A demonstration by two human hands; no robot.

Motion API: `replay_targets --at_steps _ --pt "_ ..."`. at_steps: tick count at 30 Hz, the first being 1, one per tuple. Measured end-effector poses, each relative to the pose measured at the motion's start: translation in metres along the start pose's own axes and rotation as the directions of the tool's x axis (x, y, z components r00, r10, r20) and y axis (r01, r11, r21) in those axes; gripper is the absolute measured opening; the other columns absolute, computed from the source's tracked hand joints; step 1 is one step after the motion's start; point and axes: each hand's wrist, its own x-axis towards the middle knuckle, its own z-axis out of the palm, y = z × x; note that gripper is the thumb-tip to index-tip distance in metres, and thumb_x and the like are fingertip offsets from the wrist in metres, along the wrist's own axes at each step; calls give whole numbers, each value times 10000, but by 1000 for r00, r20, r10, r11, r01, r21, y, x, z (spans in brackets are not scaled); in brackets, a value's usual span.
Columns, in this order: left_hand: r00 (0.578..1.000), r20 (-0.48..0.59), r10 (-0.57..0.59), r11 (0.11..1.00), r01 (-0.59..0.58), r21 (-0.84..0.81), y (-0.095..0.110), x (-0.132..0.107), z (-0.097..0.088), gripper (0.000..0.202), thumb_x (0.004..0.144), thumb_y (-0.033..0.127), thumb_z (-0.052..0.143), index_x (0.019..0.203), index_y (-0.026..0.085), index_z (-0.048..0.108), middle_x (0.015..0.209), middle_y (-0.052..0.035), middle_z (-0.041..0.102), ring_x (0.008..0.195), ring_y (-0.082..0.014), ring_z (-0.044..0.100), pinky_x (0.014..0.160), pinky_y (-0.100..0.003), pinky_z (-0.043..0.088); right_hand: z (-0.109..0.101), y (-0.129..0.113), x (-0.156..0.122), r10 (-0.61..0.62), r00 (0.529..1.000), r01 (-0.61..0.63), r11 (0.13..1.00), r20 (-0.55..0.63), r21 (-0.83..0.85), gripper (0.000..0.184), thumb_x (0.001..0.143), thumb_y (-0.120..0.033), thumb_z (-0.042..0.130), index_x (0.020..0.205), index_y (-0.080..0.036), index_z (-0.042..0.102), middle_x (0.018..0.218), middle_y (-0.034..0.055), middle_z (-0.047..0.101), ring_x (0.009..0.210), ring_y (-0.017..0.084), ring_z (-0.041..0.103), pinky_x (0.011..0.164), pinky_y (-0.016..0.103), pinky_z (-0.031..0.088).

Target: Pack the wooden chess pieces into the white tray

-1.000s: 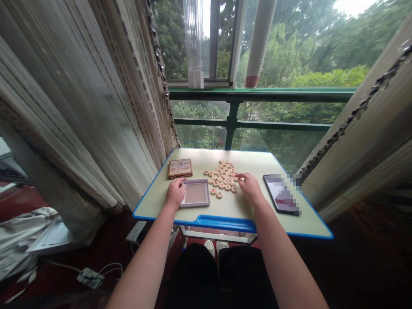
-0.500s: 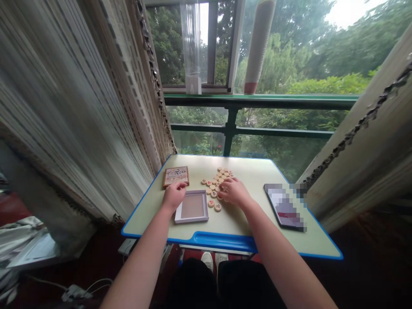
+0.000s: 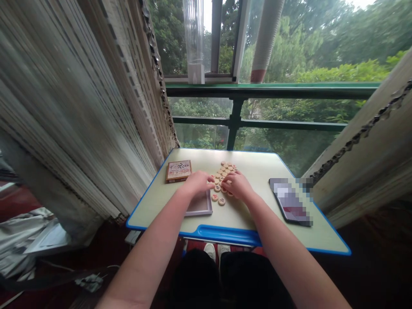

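Round wooden Chinese chess pieces [image 3: 222,201] lie clustered in the middle of the desk, some showing red or black characters and others plain. My left hand [image 3: 200,182] reaches over the shallow open box [image 3: 202,207] to the cluster's left edge, fingers and thumb apart. From the other side, my right hand [image 3: 238,185] bends its parted fingers down over the pieces, touching or just above them; its fingertips partly hide what lies below. No piece is visibly lifted. Part of the box is covered by my left hand and forearm.
A printed box lid [image 3: 179,170] lies at the desk's back left. On the right rests a dark tablet-like device [image 3: 289,201], partly blurred. The pale desk [image 3: 154,204] has a blue edge and a front groove [image 3: 228,234]. Curtains hang at both sides, with a green railing behind.
My left hand has moved right, from beside the lid and box to the pieces. My right hand stays over the cluster with little change. The view has shifted slightly.
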Motion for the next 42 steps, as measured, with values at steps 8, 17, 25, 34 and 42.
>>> replay_targets --at_steps 8,17,25,34,42 --pt "996 -36 -79 987 83 137 1 7 14 173 674 385 630 732 245 715 807 -64 713 803 -235 634 751 -301 443 2 1 0 69 997 -68 997 -17 39 157 757 -344 632 781 -212 714 895 46 661 916 204 511 858 296 385" --pt "986 -125 -110 993 115 29 -2 14 24 214 693 225 592 882 217 693 851 -69 698 815 -217 627 767 -281 442 1 -1 0 179 984 -179 980 8 84 132 692 -313 664 773 -228 723 884 57 626 941 224 497 831 292 390" --pt "995 -98 -27 996 35 81 -6 15 26 183 722 195 587 789 277 737 887 -43 674 812 -221 614 804 -322 425 0 -2 0 225 973 -231 962 52 144 124 666 -321 685 734 -227 731 868 63 636 921 234 512 857 325 384" --pt "997 -74 16 997 -11 71 -7 8 24 185 754 248 598 856 291 747 941 -46 674 892 -229 602 874 -332 410 6 -2 0 190 982 -188 935 24 300 99 677 -132 628 703 -210 682 716 23 657 929 207 530 764 265 423" --pt "1000 -11 -5 1000 5 8 -9 13 27 216 753 221 596 909 252 742 986 -35 703 995 -208 594 968 -319 369 -4 -5 -2 158 984 -176 943 84 283 226 651 -36 596 703 -206 735 779 34 665 840 168 563 758 238 424"
